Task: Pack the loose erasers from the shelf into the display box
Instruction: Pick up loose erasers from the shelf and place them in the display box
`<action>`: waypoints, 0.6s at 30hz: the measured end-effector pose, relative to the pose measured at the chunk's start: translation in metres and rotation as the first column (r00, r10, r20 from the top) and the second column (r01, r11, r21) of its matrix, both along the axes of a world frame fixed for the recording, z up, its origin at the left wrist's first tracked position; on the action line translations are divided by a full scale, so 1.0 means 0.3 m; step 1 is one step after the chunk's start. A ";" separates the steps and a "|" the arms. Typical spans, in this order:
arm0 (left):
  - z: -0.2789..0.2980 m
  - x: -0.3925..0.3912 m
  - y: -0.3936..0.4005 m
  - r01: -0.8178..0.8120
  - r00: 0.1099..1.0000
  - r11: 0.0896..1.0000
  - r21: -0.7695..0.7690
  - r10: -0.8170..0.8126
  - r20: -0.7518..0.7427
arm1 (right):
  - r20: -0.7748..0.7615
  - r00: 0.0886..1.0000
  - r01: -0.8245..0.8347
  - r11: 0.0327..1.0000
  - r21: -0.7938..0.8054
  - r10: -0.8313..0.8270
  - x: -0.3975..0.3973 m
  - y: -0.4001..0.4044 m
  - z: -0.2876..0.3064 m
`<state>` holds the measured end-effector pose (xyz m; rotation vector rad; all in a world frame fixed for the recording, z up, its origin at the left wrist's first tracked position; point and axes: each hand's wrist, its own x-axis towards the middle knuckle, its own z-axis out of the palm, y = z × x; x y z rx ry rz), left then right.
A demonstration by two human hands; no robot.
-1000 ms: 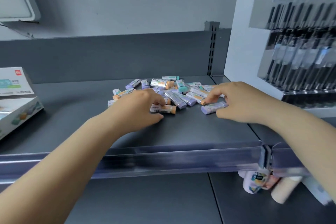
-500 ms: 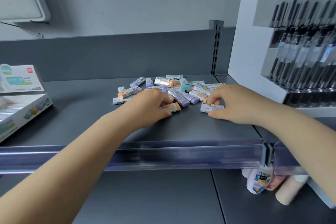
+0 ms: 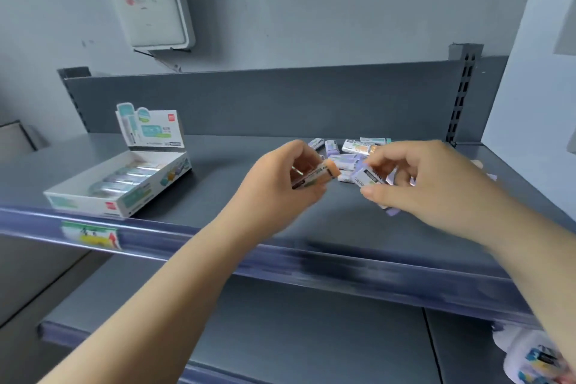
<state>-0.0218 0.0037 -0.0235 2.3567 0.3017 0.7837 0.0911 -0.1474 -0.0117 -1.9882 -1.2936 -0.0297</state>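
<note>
I saw the left hand [image 3: 280, 184] gripping one orange eraser [image 3: 314, 176] and the right hand [image 3: 417, 184] pinching purple erasers [image 3: 369, 176] (count blurred), both above the loose pile [image 3: 349, 153]. The display box [image 3: 124, 187] sat well left on the shelf [image 3: 218, 165]; its lettering was unreadable.

Display box [image 3: 120, 187] left of erasers [image 3: 350, 150]

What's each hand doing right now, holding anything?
Left hand: grips an orange-ended eraser.
Right hand: pinches a purple eraser.
</note>
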 end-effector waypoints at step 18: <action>0.026 -0.447 0.404 -0.103 0.912 0.926 -0.364 0.234 0.337 | -0.366 0.896 -0.099 0.916 0.388 0.252 -0.339 0.465 -0.029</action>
